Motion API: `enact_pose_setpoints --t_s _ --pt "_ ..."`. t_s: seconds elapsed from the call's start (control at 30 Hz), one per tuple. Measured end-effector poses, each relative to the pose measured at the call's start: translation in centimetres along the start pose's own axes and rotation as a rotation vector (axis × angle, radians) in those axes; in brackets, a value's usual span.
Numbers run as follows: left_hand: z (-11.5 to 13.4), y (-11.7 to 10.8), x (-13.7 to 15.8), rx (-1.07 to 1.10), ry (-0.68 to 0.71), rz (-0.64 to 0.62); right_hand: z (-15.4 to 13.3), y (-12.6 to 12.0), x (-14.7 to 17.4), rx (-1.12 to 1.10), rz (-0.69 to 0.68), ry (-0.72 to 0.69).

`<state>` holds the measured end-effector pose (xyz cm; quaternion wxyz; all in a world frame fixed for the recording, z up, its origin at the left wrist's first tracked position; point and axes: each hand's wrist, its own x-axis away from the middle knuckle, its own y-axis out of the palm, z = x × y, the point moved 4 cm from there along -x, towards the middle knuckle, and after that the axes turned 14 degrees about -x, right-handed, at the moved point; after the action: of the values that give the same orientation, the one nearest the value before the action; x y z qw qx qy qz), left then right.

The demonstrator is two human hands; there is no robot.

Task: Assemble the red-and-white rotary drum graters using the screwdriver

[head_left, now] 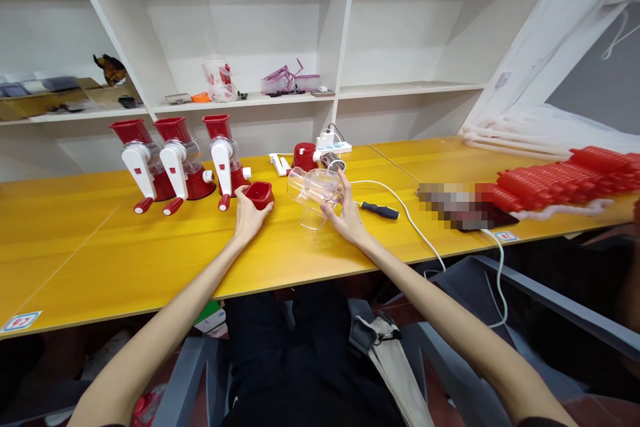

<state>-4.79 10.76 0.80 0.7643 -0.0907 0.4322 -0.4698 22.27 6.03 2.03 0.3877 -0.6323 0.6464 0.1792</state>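
Head view looks down on a long yellow tabletop [150, 260] that crosses the middle of the frame, with both bare forearms reaching up from the bottom edge. Just left of centre, the left hand [249, 214] curls its fingers around a small red plastic cup-shaped part [259, 194] resting on the table, thumb on its near side. Just right of centre, the right hand [345, 210] is spread about halfway open against a clear plastic funnel-shaped housing [315, 194] (it lies tipped on its side), fingertips on its right edge; whether it truly grips the piece I cannot tell. Both parts sit near each other but apart. Left of the red part stand three assembled red-and-white hand-crank grinders [175, 160] in a row. Behind the clear housing are a red round base [305, 155] and a white power strip [333, 145], whose white cable [415, 227] trails toward the lower right. A blue-handled screwdriver [380, 210] lies just right of the right hand. Stacked red plastic pieces [565, 177] fill the right edge.
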Motion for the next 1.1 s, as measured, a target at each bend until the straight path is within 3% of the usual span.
enact_pose_setpoints --t_s 0.13,0.33,0.47,0.6,0.73,0.93,1.1 --pt "-0.3 0.4 0.1 -0.027 -0.008 -0.062 0.0 -1.8 0.1 0.119 -0.033 -0.034" --pt "-0.2 0.6 0.4 -0.154 -0.030 -0.181 3.3 -8.9 0.4 0.438 -0.060 0.122" --pt "0.2 -0.3 1.1 -0.150 0.026 -0.117 5.2 -11.6 2.0 0.593 -0.146 0.232" --pt "2.0 -2.3 2.7 -0.163 0.265 0.082 5.6 -11.9 3.1 0.627 -0.201 0.272" --pt "6.1 -2.6 2.5 -0.118 0.606 0.026 4.9 -11.8 3.4 0.588 -0.187 0.274" --pt "10.3 0.3 -2.2 0.159 0.496 -0.199 1.9 -14.3 3.0 0.445 -0.026 0.249" --pt "10.0 2.0 -0.4 0.305 0.380 -0.292 -2.6 -17.9 2.0 0.298 0.188 0.218"
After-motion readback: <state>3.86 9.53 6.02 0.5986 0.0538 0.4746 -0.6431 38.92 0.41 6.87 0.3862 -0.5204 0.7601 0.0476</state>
